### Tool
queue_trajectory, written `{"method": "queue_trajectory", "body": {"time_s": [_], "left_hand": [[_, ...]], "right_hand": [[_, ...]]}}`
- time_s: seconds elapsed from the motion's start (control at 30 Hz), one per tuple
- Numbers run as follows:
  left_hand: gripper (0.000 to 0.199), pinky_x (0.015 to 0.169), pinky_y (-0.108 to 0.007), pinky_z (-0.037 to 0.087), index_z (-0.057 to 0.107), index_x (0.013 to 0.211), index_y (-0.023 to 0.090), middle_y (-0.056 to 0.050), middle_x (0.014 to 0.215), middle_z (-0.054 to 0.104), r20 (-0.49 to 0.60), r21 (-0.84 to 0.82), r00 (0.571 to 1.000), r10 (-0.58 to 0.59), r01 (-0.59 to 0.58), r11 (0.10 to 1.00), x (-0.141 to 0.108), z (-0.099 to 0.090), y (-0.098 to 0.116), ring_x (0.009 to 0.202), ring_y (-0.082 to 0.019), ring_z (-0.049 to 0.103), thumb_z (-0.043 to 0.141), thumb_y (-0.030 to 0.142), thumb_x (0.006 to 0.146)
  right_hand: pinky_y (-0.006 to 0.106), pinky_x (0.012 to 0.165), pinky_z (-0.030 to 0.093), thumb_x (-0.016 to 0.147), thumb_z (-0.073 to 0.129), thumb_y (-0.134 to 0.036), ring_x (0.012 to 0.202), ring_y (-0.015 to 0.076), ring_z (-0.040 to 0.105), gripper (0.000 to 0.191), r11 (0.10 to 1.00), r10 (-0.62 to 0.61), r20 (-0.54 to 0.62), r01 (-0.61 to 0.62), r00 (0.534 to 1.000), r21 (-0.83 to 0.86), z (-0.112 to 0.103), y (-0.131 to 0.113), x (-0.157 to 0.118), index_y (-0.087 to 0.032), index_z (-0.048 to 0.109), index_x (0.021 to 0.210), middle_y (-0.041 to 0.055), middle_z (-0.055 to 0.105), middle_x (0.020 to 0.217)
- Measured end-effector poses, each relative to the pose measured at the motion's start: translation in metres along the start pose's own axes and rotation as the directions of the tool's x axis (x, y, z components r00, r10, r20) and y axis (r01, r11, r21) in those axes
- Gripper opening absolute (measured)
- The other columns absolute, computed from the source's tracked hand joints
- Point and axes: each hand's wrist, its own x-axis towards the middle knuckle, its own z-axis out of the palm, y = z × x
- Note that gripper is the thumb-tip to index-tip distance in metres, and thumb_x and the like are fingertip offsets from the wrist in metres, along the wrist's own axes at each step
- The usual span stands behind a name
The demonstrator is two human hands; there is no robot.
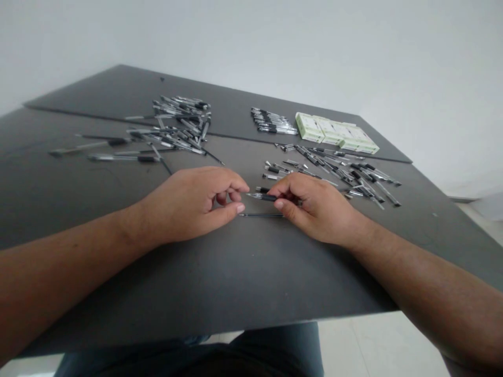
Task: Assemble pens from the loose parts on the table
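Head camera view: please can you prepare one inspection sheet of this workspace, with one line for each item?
Surface: flat dark grey tabletop, two boards meeting at a seam.
Job's things: clear-barrelled pen with black grip, pinched in the right hand; thin black pen refill lying just below it.
Clutter: silver-and-black pen heap; second pen heap; tidy pen row; pale green cardboard boxes.
Grippers: bare left hand beside the pen tip; bare right hand holding the pen.
Cables: nothing seen.
Surroundings: white wall; pale tiled floor.

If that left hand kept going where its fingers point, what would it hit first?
The left hand would probably meet the pen held in the right hand, though depth is unclear.
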Motion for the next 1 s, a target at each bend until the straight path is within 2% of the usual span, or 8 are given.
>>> {"method": "queue_trajectory", "body": {"time_s": [0.13, 0.27, 0.37, 0.57, 0.73, 0.83, 1.0], "left_hand": [[0.033, 0.087, -0.039, 0.065, 0.086, 0.125, 0.026, -0.005, 0.102, 0.086, -0.045, 0.058, 0.997, -0.058, 0.061, 0.996, 0.0, -0.004, -0.006, 0.085, -0.025, 0.08, 0.066, 0.042, 0.104], [0.035, 0.085, -0.04, 0.064, 0.086, 0.121, 0.026, -0.005, 0.097, 0.086, -0.074, 0.083, 0.988, -0.133, 0.138, 0.987, 0.0, -0.007, -0.014, 0.083, -0.025, 0.08, 0.064, 0.045, 0.102], [0.036, 0.082, -0.039, 0.063, 0.087, 0.118, 0.026, -0.005, 0.095, 0.086, -0.056, 0.096, 0.989, -0.14, 0.145, 0.985, 0.001, -0.006, -0.015, 0.081, -0.025, 0.079, 0.063, 0.045, 0.101], [0.031, 0.08, -0.041, 0.063, 0.087, 0.114, 0.029, -0.007, 0.098, 0.088, -0.005, 0.09, 0.996, -0.087, 0.087, 0.992, 0.001, -0.005, -0.016, 0.082, -0.028, 0.079, 0.068, 0.049, 0.1], [0.03, 0.078, -0.04, 0.062, 0.087, 0.113, 0.029, -0.007, 0.096, 0.088, 0.009, 0.117, 0.997, -0.07, 0.069, 0.991, 0.001, -0.006, -0.018, 0.08, -0.027, 0.079, 0.066, 0.048, 0.101], [0.029, 0.081, -0.04, 0.062, 0.087, 0.113, 0.029, -0.006, 0.098, 0.088, 0.021, 0.108, 0.996, -0.082, 0.079, 0.991, 0.0, -0.006, -0.017, 0.082, -0.027, 0.078, 0.068, 0.048, 0.1], [0.033, 0.085, -0.04, 0.062, 0.086, 0.114, 0.027, -0.007, 0.099, 0.087, 0.041, 0.117, 0.995, -0.088, 0.083, 0.99, 0.001, -0.005, -0.016, 0.084, -0.026, 0.078, 0.064, 0.047, 0.101]], "right_hand": [[0.036, 0.079, 0.054, 0.108, 0.069, -0.032, 0.083, 0.0216, 0.07, 0.009, 0.998, 0.052, -0.084, -0.05, 0.995, 0.032, -0.005, 0.007, -0.002, -0.026, 0.074, 0.111, 0.0042, 0.082, 0.101], [0.036, 0.074, 0.052, 0.101, 0.077, -0.041, 0.078, 0.0218, 0.068, 0.018, 0.985, 0.168, -0.125, -0.163, 0.978, 0.049, -0.015, 0.032, -0.002, -0.026, 0.073, 0.11, 0.0031, 0.08, 0.095], [0.035, 0.071, 0.051, 0.095, 0.08, -0.042, 0.074, 0.0216, 0.07, 0.019, 0.972, 0.232, -0.036, -0.232, 0.972, -0.018, -0.024, 0.052, 0.0, -0.025, 0.076, 0.105, 0.0013, 0.079, 0.087], [0.033, 0.071, 0.055, 0.091, 0.08, -0.036, 0.076, 0.0222, 0.076, 0.015, 0.968, 0.248, 0.147, -0.239, 0.958, -0.076, -0.038, 0.072, 0.002, -0.027, 0.079, 0.103, -0.0001, 0.084, 0.088], [0.032, 0.071, 0.051, 0.095, 0.079, -0.031, 0.077, 0.0218, 0.076, 0.005, 0.978, 0.179, 0.26, -0.142, 0.949, -0.154, -0.037, 0.068, 0.002, -0.026, 0.079, 0.096, 0.0011, 0.084, 0.088], [0.033, 0.073, 0.049, 0.097, 0.081, -0.031, 0.077, 0.0219, 0.072, 0.006, 0.978, 0.107, 0.256, -0.056, 0.961, -0.2, -0.034, 0.065, 0.003, -0.025, 0.08, 0.096, 0.0024, 0.079, 0.086], [0.034, 0.079, 0.052, 0.1, 0.079, -0.03, 0.084, 0.0229, 0.073, 0.007, 0.98, 0.01, 0.25, 0.04, 0.968, -0.197, -0.032, 0.066, 0.002, -0.024, 0.083, 0.101, 0.0045, 0.08, 0.093]]}}
